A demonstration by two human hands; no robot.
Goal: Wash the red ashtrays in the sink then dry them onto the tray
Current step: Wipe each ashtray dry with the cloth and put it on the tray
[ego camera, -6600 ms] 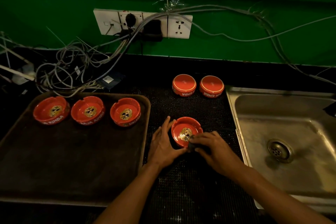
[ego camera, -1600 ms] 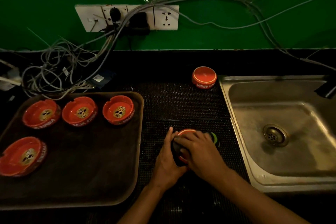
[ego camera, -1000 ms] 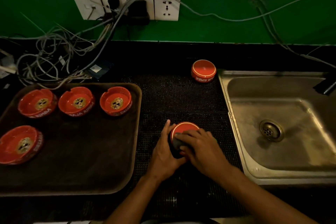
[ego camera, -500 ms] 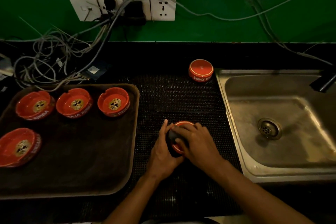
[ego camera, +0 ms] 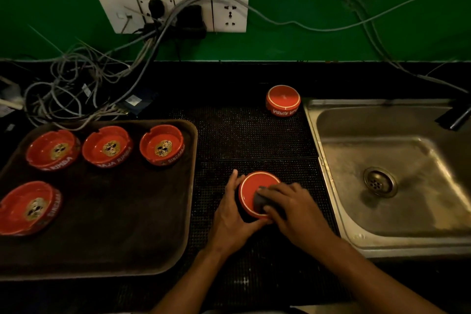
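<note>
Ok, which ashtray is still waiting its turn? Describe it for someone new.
Find the steel sink on the right. Just off its far-left corner, on the black mat, sits one red ashtray. Unlike the four on the tray, it is upside down, and no hand touches it.

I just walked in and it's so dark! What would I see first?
The bright red ashtrays: four sit right way up on the brown tray at the left, and the left hand holds an upside-down ashtray on the black mat while the right hand rubs it with a dark sponge. Behind, tangled cables hang from wall sockets.
</note>
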